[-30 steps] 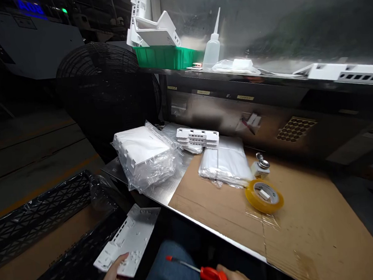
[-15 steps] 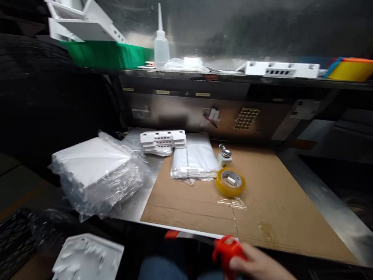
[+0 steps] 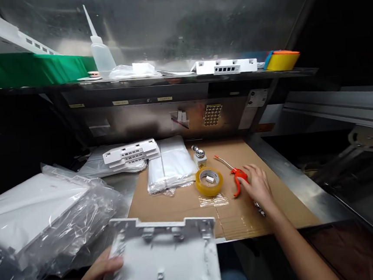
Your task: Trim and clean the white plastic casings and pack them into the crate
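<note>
My left hand (image 3: 103,269) grips the left edge of a white plastic housing panel (image 3: 170,254), thumb on top. Its inner face, with several clips and posts, is turned up, and the lower part runs out of view. On the cardboard lies a red air blow gun (image 3: 240,176), its thin orange-tipped nozzle pointing away to the left. Beside its body, my right hand (image 3: 258,188) has its fingers apart, the thumb at the gun's edge. A metal hose fitting (image 3: 259,208) shows under the wrist. Left of the gun is a roll of yellowish tape (image 3: 209,182).
Clear plastic bags (image 3: 169,163) lie on the bench beside stacked white vented parts (image 3: 132,154). A small dispenser bottle (image 3: 200,157) stands behind the tape. Bagged white panels (image 3: 35,205) occupy the left. The shelf above carries a green bin (image 3: 36,70) and a nozzle bottle (image 3: 102,58).
The red blow gun has gone from near the bench's front edge onto the cardboard, and my right hand has loosened around it. The white panel has come up to centre in my left hand.
</note>
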`<action>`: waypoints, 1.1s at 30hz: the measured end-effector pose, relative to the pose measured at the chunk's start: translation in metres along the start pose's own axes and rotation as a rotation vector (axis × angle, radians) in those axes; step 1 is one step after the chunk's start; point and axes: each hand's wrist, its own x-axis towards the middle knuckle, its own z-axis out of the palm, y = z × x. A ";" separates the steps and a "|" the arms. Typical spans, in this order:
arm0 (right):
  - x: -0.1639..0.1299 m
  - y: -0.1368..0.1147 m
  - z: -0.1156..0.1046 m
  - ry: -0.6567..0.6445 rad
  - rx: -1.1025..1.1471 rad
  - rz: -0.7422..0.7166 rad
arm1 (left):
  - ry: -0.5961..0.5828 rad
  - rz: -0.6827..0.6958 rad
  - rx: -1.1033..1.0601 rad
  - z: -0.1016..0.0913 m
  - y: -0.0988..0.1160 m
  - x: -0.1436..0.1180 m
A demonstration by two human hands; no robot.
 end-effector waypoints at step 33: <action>-0.106 0.017 -0.022 0.116 1.044 0.467 | -0.004 0.787 0.906 0.151 0.088 0.186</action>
